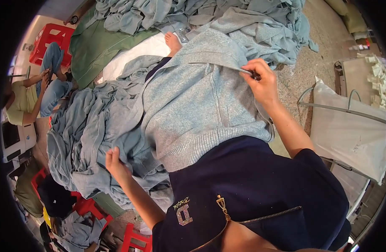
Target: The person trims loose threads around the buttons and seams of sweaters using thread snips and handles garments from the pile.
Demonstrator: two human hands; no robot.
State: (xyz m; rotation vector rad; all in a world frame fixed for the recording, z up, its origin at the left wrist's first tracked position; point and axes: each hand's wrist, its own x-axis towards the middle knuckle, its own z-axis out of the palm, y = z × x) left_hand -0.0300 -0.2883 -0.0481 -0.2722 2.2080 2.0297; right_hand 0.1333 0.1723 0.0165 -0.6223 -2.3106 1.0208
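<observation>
A light grey-blue knitted garment (184,101) with a ribbed hem lies spread across my lap. My right hand (263,82) is closed at its upper right edge, thumb and fingers together on the fabric. A small dark object (255,75) shows in the same grip; its kind is not clear. Left of the garment, my left hand (117,163) is raised over a heap of similar grey-blue knitwear (96,130). Its fingers are curled together, and whatever they may pinch is too small to make out.
More grey-blue knits (268,33) are piled at the far side. A bare foot (173,42) rests by a white sheet (130,56) and green cloth (90,50). Another person (29,96) sits at far left near a red stool (48,40). A white sack (348,130) in a metal frame stands right.
</observation>
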